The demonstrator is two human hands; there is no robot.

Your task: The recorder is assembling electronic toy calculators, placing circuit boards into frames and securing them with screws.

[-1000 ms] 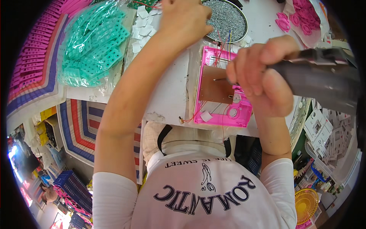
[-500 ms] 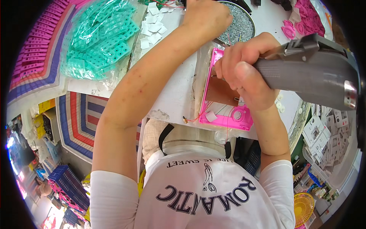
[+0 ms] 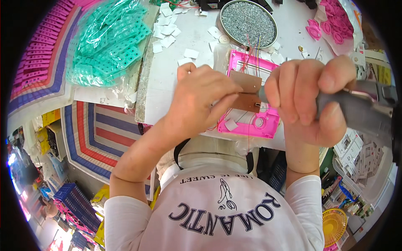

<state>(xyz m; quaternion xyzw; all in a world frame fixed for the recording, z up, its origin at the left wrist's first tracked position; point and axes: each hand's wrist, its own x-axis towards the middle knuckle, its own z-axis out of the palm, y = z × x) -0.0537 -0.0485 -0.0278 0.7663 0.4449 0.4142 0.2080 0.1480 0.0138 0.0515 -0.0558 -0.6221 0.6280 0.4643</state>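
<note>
Here, the brown board [image 3: 246,80] lies between the two hands [image 3: 203,98] [image 3: 305,98].

Toward the near edge of the counter [image 3: 161,77], whose white top is looking smooth, the pink casing [image 3: 271,124] is showing glossy moulded plastic, and the brown board [image 3: 247,79] is looking flat and mostly matt. The power tool [image 3: 356,111] is showing dull grey plastic. Near the far edge, metal screws [image 3: 247,23] are glinting inside a dish with a shiny metallic rim [image 3: 276,32]. White squares [image 3: 191,53] are looking like matt paper. By the left edge, a clear plastic bag [image 3: 79,79] is shining over smooth teal plastic parts [image 3: 109,46]. Below, striped cloth [image 3: 113,125] is appearing woven and matt.
</note>
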